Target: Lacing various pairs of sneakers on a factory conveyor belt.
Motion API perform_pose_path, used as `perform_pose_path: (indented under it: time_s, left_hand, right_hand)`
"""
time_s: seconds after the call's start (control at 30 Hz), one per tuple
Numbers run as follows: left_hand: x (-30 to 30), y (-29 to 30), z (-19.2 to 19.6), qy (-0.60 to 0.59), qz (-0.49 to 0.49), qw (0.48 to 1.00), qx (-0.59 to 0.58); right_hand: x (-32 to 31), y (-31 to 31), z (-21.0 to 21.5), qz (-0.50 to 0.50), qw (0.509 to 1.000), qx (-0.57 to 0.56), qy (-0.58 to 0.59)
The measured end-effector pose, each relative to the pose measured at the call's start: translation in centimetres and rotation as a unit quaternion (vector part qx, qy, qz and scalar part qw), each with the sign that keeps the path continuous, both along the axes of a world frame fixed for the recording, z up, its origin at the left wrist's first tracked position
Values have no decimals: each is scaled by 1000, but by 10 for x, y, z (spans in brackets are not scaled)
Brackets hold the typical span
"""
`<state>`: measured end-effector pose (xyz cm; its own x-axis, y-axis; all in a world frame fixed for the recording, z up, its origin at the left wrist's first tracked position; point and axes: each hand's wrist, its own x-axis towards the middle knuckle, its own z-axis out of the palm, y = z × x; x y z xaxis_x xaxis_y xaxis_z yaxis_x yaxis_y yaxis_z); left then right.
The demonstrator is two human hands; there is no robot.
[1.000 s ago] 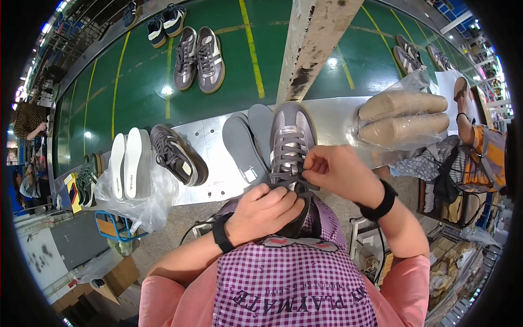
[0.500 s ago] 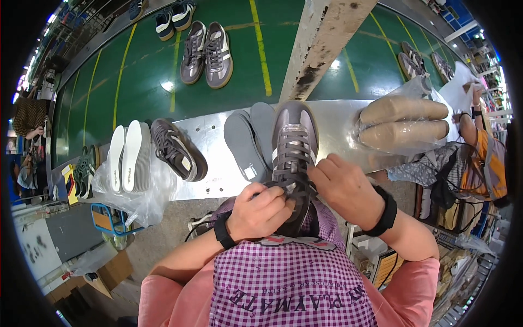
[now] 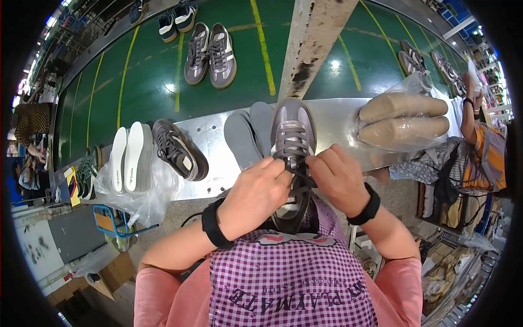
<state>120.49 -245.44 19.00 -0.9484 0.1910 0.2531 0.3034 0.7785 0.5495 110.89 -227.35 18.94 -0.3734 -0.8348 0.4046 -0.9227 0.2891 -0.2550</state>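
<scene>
"while the grey shoe point(image 3: 294, 133) points its toe away over the tabletop point(image 3: 339, 122), how are the fingers point(image 3: 279, 173) set?"

"those of the left hand point(image 3: 262, 188) are curled closed on the laces point(image 3: 292, 146), and those of the right hand point(image 3: 339, 180) pinch them just opposite; the fingertips are partly hidden."

"what lies near?"

"grey insoles point(image 3: 239, 139), just left of it, and a matching shoe point(image 3: 178, 150) farther left."
</scene>
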Motion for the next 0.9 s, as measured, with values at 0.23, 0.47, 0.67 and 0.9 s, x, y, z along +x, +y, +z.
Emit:
perform_pose_path:
  time_s: [0.23,0.47,0.67,0.9]
  left_hand:
    - [-10,-55,2,-247,-168,838,456]
    - [-7,-21,-2,-89,50,982,159]
    - [-31,-31,15,-213,14,961,174]
    - [-27,-38,9,129,1,983,-128]
  right_hand:
    - [33,12,-11,-171,929,-84,-317]
    - [40,6,-5,-119,950,-115,-265]
    - [35,0,9,-79,937,-52,-337]
    - [35,-9,0,-128,884,-94,-441]
